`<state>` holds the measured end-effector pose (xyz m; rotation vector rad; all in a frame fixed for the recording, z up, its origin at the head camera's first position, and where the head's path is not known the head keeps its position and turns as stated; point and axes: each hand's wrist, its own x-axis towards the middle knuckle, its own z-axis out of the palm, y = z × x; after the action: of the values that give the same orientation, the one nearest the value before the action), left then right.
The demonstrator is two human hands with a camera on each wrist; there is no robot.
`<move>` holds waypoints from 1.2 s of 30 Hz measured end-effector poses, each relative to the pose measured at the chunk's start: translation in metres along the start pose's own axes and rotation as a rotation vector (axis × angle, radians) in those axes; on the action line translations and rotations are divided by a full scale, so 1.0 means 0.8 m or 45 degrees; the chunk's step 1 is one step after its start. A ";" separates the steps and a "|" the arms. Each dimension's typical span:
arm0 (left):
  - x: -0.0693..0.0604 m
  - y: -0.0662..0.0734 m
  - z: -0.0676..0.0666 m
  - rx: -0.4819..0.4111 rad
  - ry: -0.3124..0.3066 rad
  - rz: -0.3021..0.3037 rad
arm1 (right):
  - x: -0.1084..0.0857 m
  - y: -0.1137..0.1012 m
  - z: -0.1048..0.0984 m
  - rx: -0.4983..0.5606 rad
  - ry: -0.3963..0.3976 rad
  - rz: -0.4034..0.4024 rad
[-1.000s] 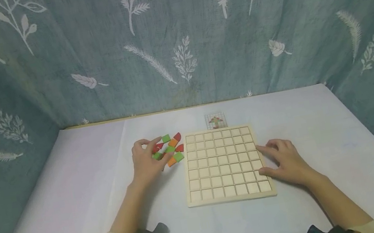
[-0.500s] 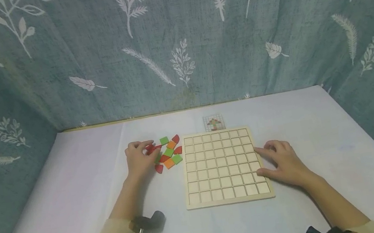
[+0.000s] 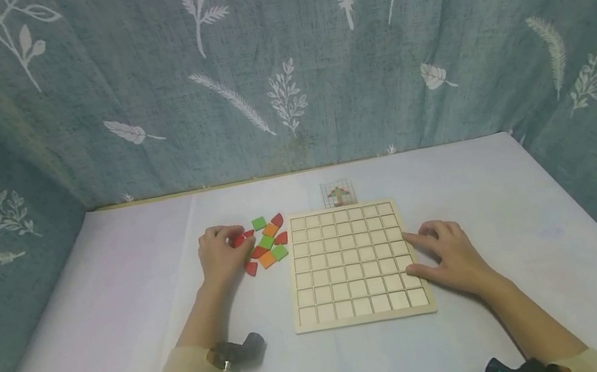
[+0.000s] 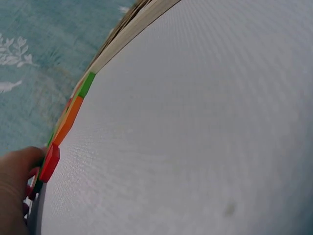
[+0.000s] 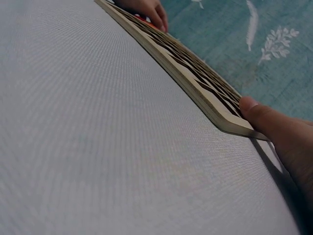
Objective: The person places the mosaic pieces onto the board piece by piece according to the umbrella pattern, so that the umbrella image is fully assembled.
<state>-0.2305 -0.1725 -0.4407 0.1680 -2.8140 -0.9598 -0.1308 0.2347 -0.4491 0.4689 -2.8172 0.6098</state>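
A square wooden grid board [image 3: 361, 318] lies on the white table. My right hand [image 3: 451, 258] rests at its right edge, thumb and index finger spread apart and touching the rim; the right wrist view shows the thumb [image 5: 259, 115] on the rim near a corner. To the board's left, my left hand [image 3: 221, 255] reaches into a cluster of flat tiles, its thumb and index finger bent around red tiles [image 3: 238, 241]. Whether they pinch one is hidden. Close by lie a green square tile [image 3: 259, 223], an orange square tile [image 3: 266, 259] and a red quarter-round tile [image 3: 251, 268].
Behind the board lies a small pattern card [image 3: 338, 193] with a gridded picture in red, green and orange. A teal curtain with white leaf prints [image 3: 240, 123] hangs behind and at both sides of the table. Dark wrist cameras [image 3: 243, 349] are strapped to both forearms.
My left hand has drawn back a little to the left, uncovering a red quarter-round tile at the cluster's near side. Its thumb and index finger have come closer together. The right hand stays put.
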 end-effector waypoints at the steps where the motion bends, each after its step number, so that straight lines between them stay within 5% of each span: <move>1: 0.000 0.000 0.000 -0.004 0.004 -0.004 | 0.000 0.000 0.000 -0.002 0.004 -0.004; 15: 0.000 -0.003 -0.008 -0.070 -0.050 0.118 | -0.001 -0.001 -0.001 -0.001 0.041 -0.055; 24: 0.002 0.001 -0.006 -0.181 -0.056 0.099 | -0.001 0.000 -0.004 0.017 0.029 -0.059; 30: 0.004 0.011 -0.002 -0.139 -0.097 0.147 | -0.001 0.000 -0.005 0.017 0.021 -0.042; 36: 0.008 0.028 -0.005 -0.240 -0.135 0.254 | -0.001 0.000 -0.004 0.021 0.010 -0.026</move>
<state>-0.2374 -0.1581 -0.4228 -0.1891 -2.7450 -1.2078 -0.1299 0.2364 -0.4461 0.4970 -2.7980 0.6300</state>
